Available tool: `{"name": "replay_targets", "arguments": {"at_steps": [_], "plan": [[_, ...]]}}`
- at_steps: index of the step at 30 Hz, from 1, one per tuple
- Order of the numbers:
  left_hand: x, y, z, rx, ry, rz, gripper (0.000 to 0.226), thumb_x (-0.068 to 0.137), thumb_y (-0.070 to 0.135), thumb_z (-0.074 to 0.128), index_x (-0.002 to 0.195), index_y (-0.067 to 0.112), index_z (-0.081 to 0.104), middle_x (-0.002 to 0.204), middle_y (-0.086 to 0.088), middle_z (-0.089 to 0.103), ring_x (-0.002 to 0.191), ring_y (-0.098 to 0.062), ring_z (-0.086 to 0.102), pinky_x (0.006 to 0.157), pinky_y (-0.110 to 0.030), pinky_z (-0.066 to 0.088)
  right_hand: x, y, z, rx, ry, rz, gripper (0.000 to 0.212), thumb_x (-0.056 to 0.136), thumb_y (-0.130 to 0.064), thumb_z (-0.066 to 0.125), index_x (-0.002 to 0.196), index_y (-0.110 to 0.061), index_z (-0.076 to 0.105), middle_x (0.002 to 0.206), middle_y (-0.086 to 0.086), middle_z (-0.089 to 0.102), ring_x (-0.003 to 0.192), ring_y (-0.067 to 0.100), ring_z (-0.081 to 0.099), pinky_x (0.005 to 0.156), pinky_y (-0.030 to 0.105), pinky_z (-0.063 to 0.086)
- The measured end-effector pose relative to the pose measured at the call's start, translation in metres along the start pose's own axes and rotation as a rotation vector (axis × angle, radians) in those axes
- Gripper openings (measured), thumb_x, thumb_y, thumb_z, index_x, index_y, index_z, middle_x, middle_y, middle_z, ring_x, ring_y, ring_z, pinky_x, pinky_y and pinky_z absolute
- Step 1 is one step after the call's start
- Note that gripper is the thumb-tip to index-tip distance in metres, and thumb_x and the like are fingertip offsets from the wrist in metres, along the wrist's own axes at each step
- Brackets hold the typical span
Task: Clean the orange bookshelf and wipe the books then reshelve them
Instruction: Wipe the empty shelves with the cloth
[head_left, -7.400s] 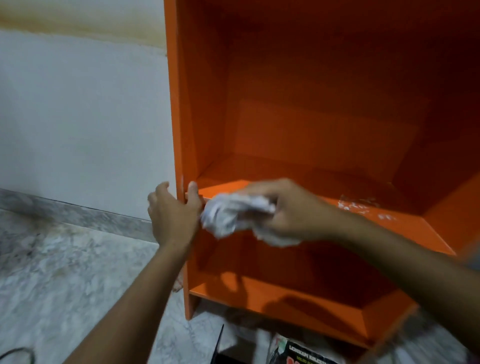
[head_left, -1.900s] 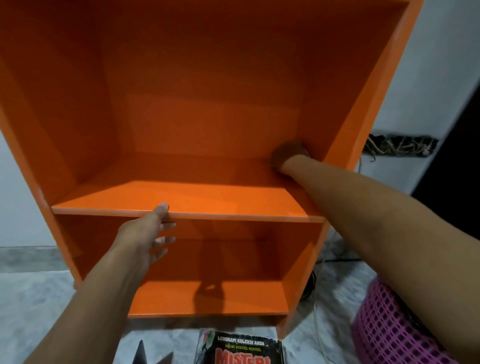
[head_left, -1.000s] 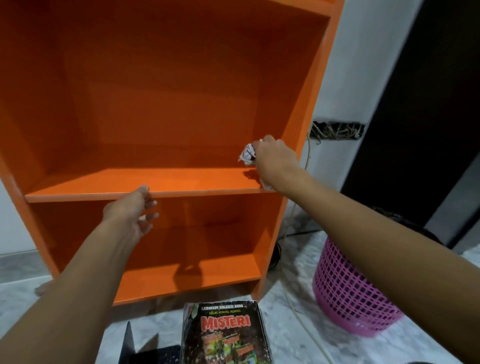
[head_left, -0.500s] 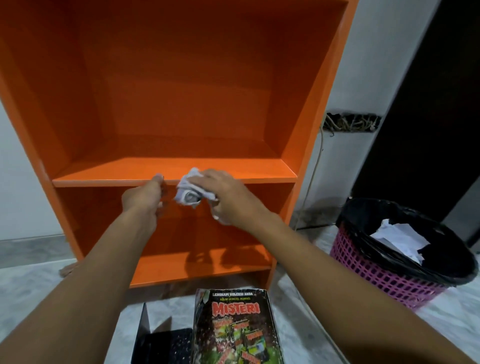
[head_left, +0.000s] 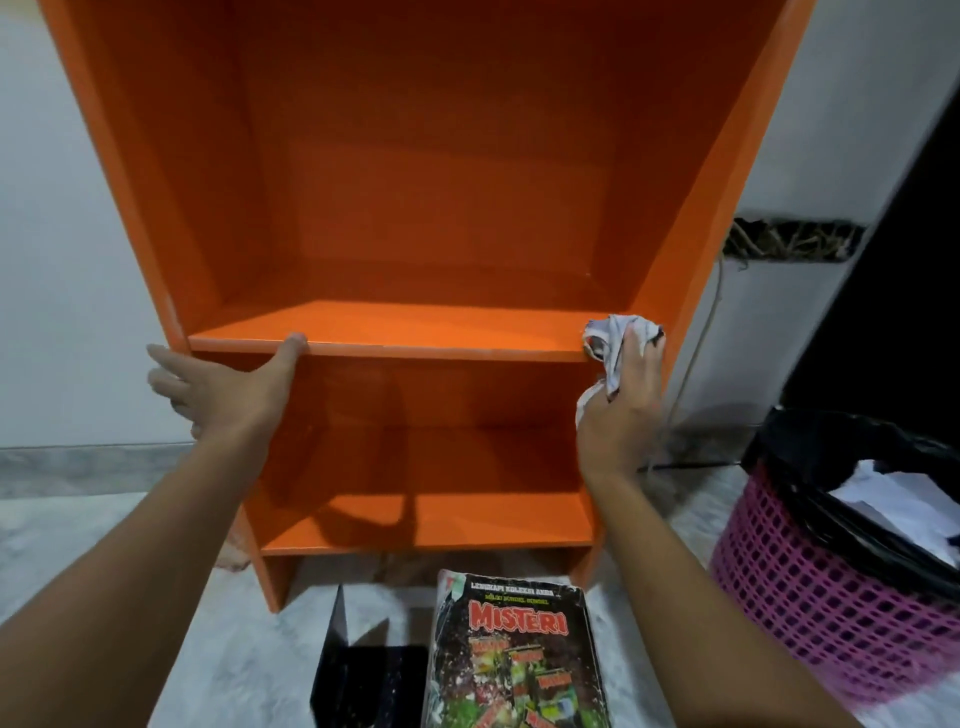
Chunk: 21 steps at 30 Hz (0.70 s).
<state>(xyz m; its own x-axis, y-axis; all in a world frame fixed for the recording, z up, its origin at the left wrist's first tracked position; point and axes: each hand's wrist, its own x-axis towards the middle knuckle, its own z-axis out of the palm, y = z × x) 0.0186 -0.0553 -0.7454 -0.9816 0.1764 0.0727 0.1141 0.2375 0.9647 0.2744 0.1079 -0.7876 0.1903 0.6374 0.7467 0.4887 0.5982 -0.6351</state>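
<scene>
The orange bookshelf (head_left: 426, 218) stands in front of me against a white wall, with no books on its shelves. My left hand (head_left: 228, 389) rests on the front edge of the middle shelf board near its left end, thumb on top and fingers spread. My right hand (head_left: 621, 410) grips a crumpled white cloth (head_left: 613, 343) and presses it on the right end of that same front edge. A worn book titled "MISTERI" (head_left: 519, 660) lies on the floor below the shelf.
A pink mesh waste basket (head_left: 831, 597) with a black liner and white paper inside stands at the right. A black bookend (head_left: 363, 680) sits left of the book on the marble floor. A cable (head_left: 701, 343) hangs down the wall right of the shelf.
My right hand has slid the cloth from the middle of the shelf's front edge to its right end. My left hand stayed on the edge, now spread further left.
</scene>
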Motion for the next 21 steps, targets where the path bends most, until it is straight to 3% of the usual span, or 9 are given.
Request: {"name": "replay_targets", "arguments": {"at_steps": [3,6,10,12,14,17,21], "plan": [[0.008,-0.002,-0.006,-0.038,-0.027,0.062,0.107,0.076,0.056,0.074,0.155,0.019,0.011,0.157,-0.010,0.022,0.143,-0.034,0.027,0.113,-0.055,0.031,-0.018,-0.011,0.025,0.058,0.028,-0.094,0.069,0.077,0.025,0.048,0.141,0.001,0.046,0.152,0.009,0.032,0.144,0.037,0.029,0.115,0.014,0.021],[0.015,-0.007,-0.014,-0.083,-0.018,0.089,0.077,0.085,0.051,0.064,0.148,0.020,0.032,0.146,-0.010,0.041,0.131,-0.033,0.045,0.105,-0.052,0.042,-0.047,-0.038,0.053,0.181,-0.085,-0.174,0.077,0.071,0.029,0.047,0.142,-0.001,0.045,0.152,0.007,0.026,0.145,0.036,0.022,0.112,0.008,0.022],[0.024,-0.009,-0.032,-0.111,-0.066,0.087,0.045,0.100,0.037,0.046,0.142,0.021,0.043,0.138,-0.006,0.053,0.121,-0.029,0.054,0.100,-0.047,0.047,-0.082,-0.082,0.092,0.261,-0.221,-0.306,0.077,0.078,0.024,0.058,0.145,-0.008,0.041,0.154,0.012,0.033,0.149,0.022,0.013,0.113,0.035,0.037],[0.030,-0.007,-0.041,-0.078,-0.082,0.084,0.038,0.103,0.030,0.039,0.137,0.017,0.049,0.130,-0.005,0.057,0.112,-0.024,0.054,0.090,-0.039,0.047,-0.096,-0.105,0.107,0.307,-0.271,-0.300,0.076,0.078,0.026,0.055,0.145,-0.008,0.044,0.154,0.014,0.035,0.149,0.023,0.014,0.111,0.035,0.040],[0.034,-0.004,-0.050,-0.047,-0.122,0.083,0.038,0.102,0.034,0.032,0.126,0.017,0.057,0.127,-0.004,0.060,0.107,-0.022,0.056,0.085,-0.037,0.044,-0.110,-0.129,0.117,0.341,-0.325,-0.367,0.078,0.075,0.026,0.054,0.144,-0.009,0.045,0.154,0.015,0.036,0.148,0.025,0.016,0.107,0.027,0.043],[0.038,0.000,-0.062,-0.070,-0.207,0.052,0.052,0.105,0.044,0.018,0.123,0.018,0.059,0.125,-0.003,0.060,0.109,-0.021,0.056,0.091,-0.037,0.036,-0.121,-0.165,0.133,0.348,-0.471,-0.535,0.075,0.079,0.022,0.057,0.145,-0.011,0.044,0.150,0.012,0.042,0.147,0.026,0.019,0.082,0.031,0.058],[0.036,0.007,-0.073,-0.074,-0.309,0.047,0.063,0.105,0.047,0.009,0.131,0.014,0.056,0.132,-0.007,0.058,0.120,-0.026,0.053,0.102,-0.041,0.035,-0.125,-0.180,0.142,0.268,-0.803,-0.815,0.067,0.084,0.012,0.062,0.145,-0.011,0.045,0.154,0.014,0.038,0.143,0.030,0.034,0.089,0.037,0.058]]}}
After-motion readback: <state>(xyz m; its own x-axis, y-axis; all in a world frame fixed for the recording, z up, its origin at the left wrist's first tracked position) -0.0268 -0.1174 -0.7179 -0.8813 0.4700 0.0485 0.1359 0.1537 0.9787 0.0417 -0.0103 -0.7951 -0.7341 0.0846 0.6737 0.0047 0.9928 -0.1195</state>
